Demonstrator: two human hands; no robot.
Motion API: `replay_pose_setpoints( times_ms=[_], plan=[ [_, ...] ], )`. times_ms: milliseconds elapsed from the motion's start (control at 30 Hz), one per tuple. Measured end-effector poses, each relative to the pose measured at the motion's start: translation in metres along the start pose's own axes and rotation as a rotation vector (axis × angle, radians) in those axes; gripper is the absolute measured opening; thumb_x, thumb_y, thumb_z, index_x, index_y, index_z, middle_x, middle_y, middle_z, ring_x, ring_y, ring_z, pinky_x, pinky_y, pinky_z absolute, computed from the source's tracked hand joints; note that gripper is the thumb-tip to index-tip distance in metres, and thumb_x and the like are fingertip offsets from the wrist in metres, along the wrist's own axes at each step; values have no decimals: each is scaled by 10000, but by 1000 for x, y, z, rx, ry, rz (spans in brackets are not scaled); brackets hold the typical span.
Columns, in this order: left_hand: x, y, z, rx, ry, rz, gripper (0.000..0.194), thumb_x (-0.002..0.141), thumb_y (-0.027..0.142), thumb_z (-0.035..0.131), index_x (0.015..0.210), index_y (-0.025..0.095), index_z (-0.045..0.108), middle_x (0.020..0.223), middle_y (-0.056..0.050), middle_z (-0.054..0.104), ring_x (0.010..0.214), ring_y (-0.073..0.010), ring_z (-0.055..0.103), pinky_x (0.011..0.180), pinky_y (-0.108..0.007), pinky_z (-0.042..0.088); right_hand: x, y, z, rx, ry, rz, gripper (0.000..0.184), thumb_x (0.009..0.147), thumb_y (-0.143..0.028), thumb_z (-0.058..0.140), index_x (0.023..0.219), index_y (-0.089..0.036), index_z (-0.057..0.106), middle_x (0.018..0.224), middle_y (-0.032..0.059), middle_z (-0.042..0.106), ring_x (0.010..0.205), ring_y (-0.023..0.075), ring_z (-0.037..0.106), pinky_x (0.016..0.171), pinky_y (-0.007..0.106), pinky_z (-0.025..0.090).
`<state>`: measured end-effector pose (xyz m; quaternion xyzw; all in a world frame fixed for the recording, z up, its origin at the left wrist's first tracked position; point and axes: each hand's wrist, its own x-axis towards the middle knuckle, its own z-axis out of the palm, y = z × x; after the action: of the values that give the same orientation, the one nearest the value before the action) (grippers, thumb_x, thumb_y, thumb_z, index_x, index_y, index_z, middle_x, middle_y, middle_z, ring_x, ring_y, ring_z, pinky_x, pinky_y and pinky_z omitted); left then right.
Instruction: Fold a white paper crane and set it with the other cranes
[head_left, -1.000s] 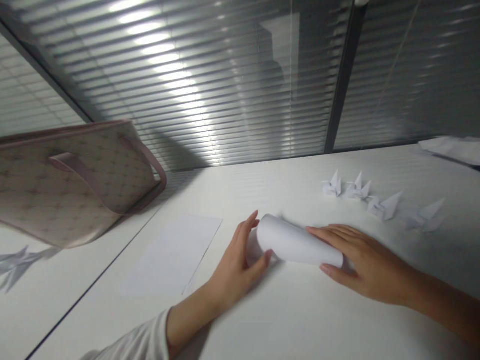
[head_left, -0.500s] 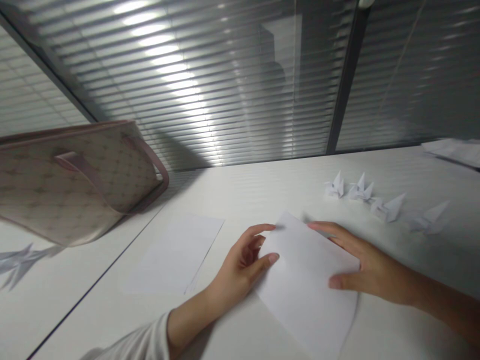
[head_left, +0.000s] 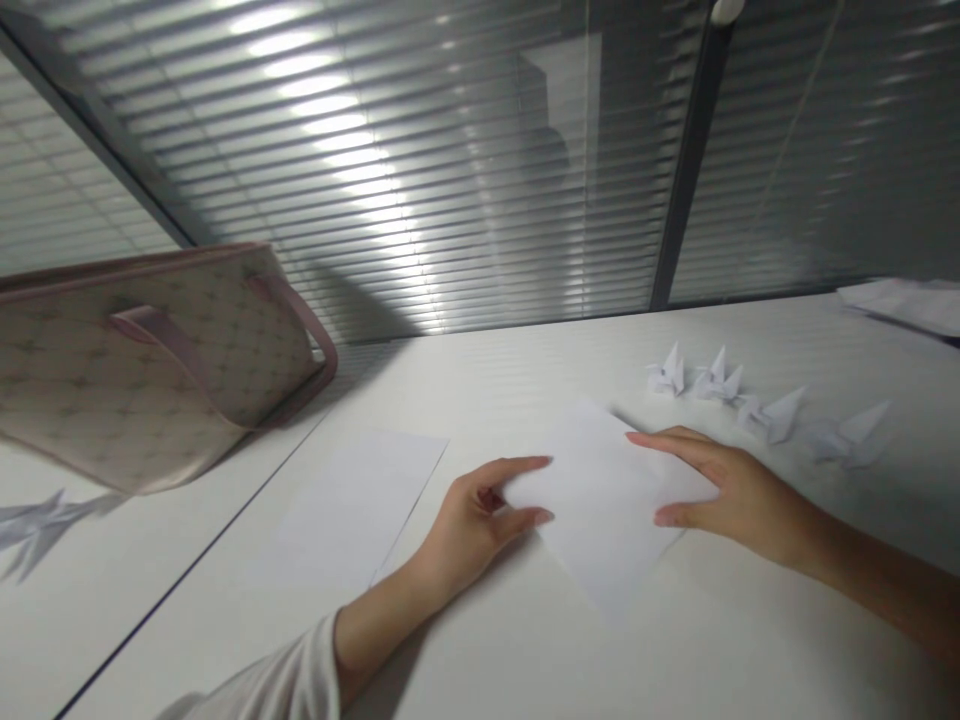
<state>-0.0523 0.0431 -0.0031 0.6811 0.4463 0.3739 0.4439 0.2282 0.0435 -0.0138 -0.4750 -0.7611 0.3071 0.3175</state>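
My left hand (head_left: 480,515) curves narrowly, fingertips at the edge of a white paper sheet (head_left: 592,490) lying flat on the white table (head_left: 525,640). My right hand (head_left: 724,490) spreads wide, its fingers on the sheet. A second sheet (head_left: 352,505) lies just left; 4 paper cranes (head_left: 772,415) stand farther off.

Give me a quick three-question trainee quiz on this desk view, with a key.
1. True or false: the arm of the left hand wears a white sleeve.
2. Which hand is nearer the row of paper cranes?
3. What lies between the two hands?

Key: 1. True. 2. The right hand. 3. A white paper sheet.
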Motion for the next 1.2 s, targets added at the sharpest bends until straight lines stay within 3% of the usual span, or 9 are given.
replay_pose_setpoints(
  times_ms=[200, 367, 533, 667, 767, 900, 1000, 1067, 1200],
  plan=[
    [-3, 1, -2, 269, 128, 175, 384, 753, 277, 731, 1127, 227, 661, 903, -45, 669, 765, -158, 586, 652, -257, 478, 0, 3, -2, -215, 87, -99, 418, 777, -309, 668, 1189, -280, 608, 1208, 64, 561, 1123, 253, 572, 946, 381, 479],
    [-7, -1, -5, 410, 214, 546, 377, 820, 110, 641, 1166, 259, 630, 789, -15, 617, 724, -135, 574, 650, -249, 474, -5, 1, -1, -291, 257, -271, 339, 828, -300, 610, 1167, -297, 592, 1173, 64, 563, 1122, 245, 560, 976, 399, 454],
    [-9, 7, -5, 437, 155, 769, 446, 820, 31, 601, 1206, 256, 591, 817, -27, 648, 748, -149, 607, 658, -267, 509, -8, -10, -4, -42, 225, -147, 166, 819, -367, 628, 943, -259, 613, 1198, 77, 577, 1168, 265, 539, 926, 388, 499],
    [-10, 14, -3, 470, 178, 933, 534, 776, -31, 617, 1241, 226, 560, 762, -19, 647, 750, -162, 608, 667, -296, 530, -8, -17, -13, 280, 97, 54, 450, 764, -379, 686, 1143, -280, 465, 1102, 81, 667, 966, 262, 668, 736, 341, 585],
    [-11, 14, -4, 499, 165, 996, 559, 780, -40, 590, 1277, 210, 527, 827, -34, 677, 798, -171, 626, 717, -323, 547, -11, -21, -22, 223, 62, 81, 659, 740, -397, 700, 1303, -280, 378, 1042, 80, 696, 908, 285, 682, 707, 367, 582],
    [-9, 7, -3, 563, 3, 1030, 536, 840, -1, 496, 1341, 184, 447, 897, -75, 695, 859, -189, 643, 816, -383, 538, -15, -27, -23, -82, 93, -2, 302, 767, -506, 617, 870, -223, 645, 903, 72, 699, 880, 294, 653, 767, 381, 523],
    [-7, 2, 1, 603, -150, 888, 577, 872, 38, 428, 1411, 207, 312, 918, -67, 701, 905, -192, 644, 888, -408, 506, -14, -29, -18, -145, -37, -10, 411, 884, -483, 439, 583, -214, 515, 600, 9, 551, 605, 188, 565, 585, 298, 457],
    [-7, 2, 3, 631, -236, 724, 591, 882, 148, 499, 1420, 224, 266, 948, -56, 702, 969, -211, 634, 935, -420, 477, -12, -27, -11, -152, -94, 52, 435, 910, -455, 399, 553, -208, 424, 545, -23, 429, 534, 147, 469, 511, 266, 379],
    [-10, 9, 2, 632, -405, 539, 705, 757, 383, 680, 1359, 203, 360, 1126, -110, 650, 1084, -275, 592, 1036, -453, 382, -7, -14, 7, -82, -107, 171, 366, 886, -427, 441, 602, -196, 445, 571, -40, 403, 542, 124, 426, 481, 234, 318]
  ],
)
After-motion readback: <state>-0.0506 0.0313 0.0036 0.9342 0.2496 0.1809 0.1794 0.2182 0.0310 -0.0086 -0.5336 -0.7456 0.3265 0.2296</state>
